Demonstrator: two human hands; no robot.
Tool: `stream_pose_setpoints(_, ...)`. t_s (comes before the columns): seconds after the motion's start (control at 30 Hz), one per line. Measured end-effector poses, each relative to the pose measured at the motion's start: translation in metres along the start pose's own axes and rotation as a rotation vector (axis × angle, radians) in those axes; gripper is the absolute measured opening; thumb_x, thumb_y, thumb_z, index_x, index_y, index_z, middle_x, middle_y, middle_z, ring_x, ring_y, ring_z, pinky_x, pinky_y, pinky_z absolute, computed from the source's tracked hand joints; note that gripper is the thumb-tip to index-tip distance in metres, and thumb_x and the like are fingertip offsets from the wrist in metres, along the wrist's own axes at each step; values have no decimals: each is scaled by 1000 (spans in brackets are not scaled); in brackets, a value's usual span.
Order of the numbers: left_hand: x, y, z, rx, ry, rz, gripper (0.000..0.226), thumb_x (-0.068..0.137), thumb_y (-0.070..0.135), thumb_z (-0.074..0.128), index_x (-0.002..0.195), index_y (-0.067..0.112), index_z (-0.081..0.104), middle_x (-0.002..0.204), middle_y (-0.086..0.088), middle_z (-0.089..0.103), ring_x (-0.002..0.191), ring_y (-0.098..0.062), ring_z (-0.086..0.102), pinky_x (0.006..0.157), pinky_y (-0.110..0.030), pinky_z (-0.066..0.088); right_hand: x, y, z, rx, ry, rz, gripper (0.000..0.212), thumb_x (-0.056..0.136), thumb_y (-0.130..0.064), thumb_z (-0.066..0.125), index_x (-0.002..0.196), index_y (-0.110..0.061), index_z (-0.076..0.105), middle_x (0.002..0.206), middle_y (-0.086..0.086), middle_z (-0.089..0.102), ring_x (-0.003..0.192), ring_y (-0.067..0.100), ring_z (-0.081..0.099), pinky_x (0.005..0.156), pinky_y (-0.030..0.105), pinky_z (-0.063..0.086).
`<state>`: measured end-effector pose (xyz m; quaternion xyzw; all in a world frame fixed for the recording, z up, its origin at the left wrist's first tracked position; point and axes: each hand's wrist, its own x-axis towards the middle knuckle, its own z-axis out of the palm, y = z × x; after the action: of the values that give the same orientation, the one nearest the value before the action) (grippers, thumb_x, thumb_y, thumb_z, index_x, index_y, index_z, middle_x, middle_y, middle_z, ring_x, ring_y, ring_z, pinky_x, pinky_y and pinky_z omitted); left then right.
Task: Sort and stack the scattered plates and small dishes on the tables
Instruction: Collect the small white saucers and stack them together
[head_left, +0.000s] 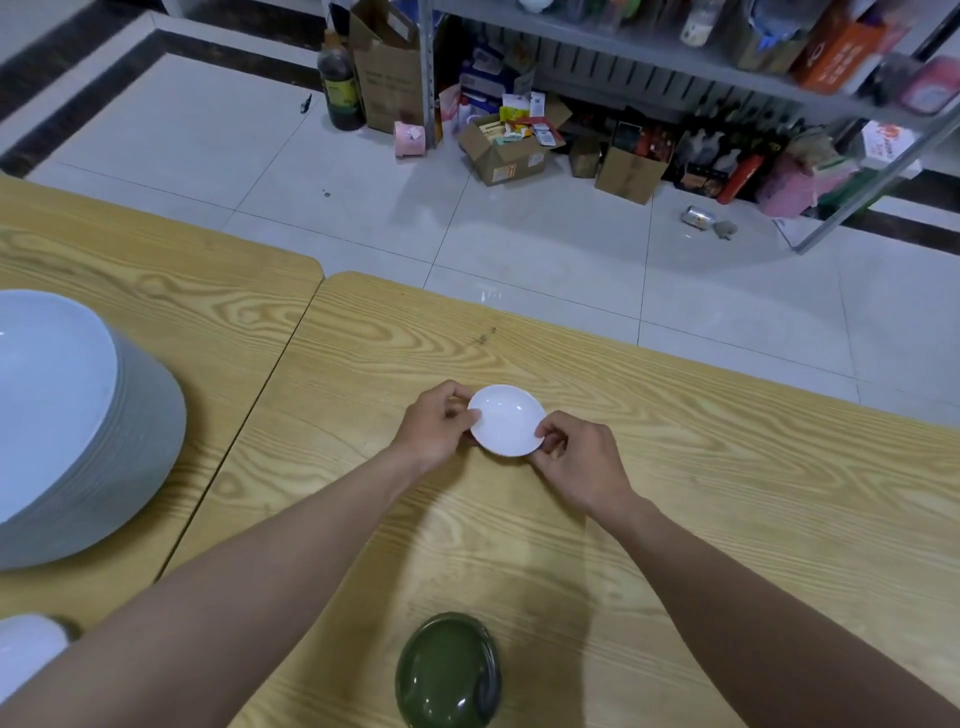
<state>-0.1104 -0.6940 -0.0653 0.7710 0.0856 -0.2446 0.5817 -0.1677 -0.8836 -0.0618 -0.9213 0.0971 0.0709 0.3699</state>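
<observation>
One tall stack of white plates (78, 426) stood on the left table (208, 291) as a person's left hand (436, 426) and right hand (582, 462) pinched opposite rims of a single small white dish (506, 421), low over the right table (727, 493). An even, level two-handed grip looked the surest way to place it without chipping. Also counted were one half-hidden white piece (26, 654) and one dark green dish (449, 670).
</observation>
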Motion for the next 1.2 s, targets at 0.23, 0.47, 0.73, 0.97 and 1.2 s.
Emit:
stream_pose_setpoints(0.23, -7, -2, 4, 210, 94, 62, 19, 89, 2, 64, 105, 8, 71, 103, -5, 72, 96, -19, 66, 90, -31, 51, -8, -13, 13, -72, 42, 189, 13, 89, -36, 63, 92, -23, 67, 72, -16, 60, 77, 14, 55, 70, 29, 39)
stream_pose_setpoints(0.47, -20, 3, 0, 542, 99, 310, 29, 96, 13, 55, 69, 2, 56, 70, -13, 58, 72, -29, 51, 69, -38, 42, -6, -31, 20, 445, 221, 582, 30, 83, -4, 60, 112, -11, 62, 89, 13, 70, 56, 24, 71, 49, 26, 54)
stream_pose_setpoints(0.73, -60, 28, -19, 1164, 39, 505, 53, 104, 42, 33, 149, 14, 35, 161, -3, 26, 151, -24, 14, 119, -38, 17, -43, -60, -3, 564, 301, 527, 26, 81, 0, 62, 90, -20, 74, 66, 6, 72, 51, 22, 70, 43, 21, 52)
stream_pose_setpoints(0.97, -149, 44, -38, 1206, 205, 532, 52, 102, 43, 36, 149, 20, 37, 158, -1, 34, 148, -24, 21, 117, -38, 17, -105, -94, -21, 681, 275, 459, 29, 80, 0, 62, 103, -10, 76, 73, 6, 73, 52, 22, 71, 66, 32, 61)
stream_pose_setpoints(1.2, -239, 32, -68, 1181, 394, 511, 51, 101, 44, 38, 147, 22, 41, 156, -2, 37, 145, -25, 27, 117, -38, 19, -163, -125, -7, 813, 177, 387, 28, 81, 2, 64, 106, -6, 74, 95, 10, 74, 63, 23, 74, 64, 29, 61)
